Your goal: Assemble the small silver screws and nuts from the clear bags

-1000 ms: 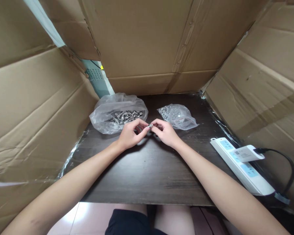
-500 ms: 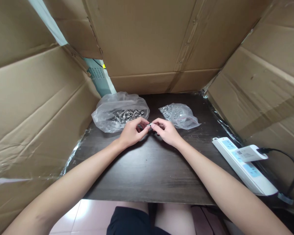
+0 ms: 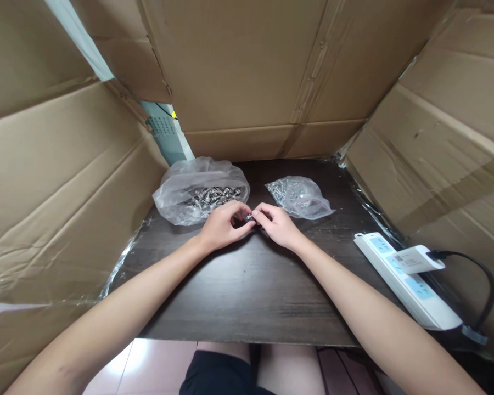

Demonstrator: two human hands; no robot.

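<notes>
My left hand (image 3: 221,225) and my right hand (image 3: 276,224) meet fingertip to fingertip above the dark wooden table (image 3: 251,285). Between them they pinch a small metal screw (image 3: 249,217); both hands are closed on it. Just behind my left hand lies an open clear plastic bag (image 3: 200,189) holding a heap of several metal screws. Behind my right hand lies a smaller zip bag (image 3: 299,196) with small metal parts inside.
Cardboard walls (image 3: 57,181) enclose the table on the left, back and right. A white power strip (image 3: 407,280) with a plugged-in black cable (image 3: 477,285) lies at the right edge. My legs show below the table's front edge.
Both hands have stayed together at the same spot, with fingers shifting slightly around the small screw. The bags have not moved.
</notes>
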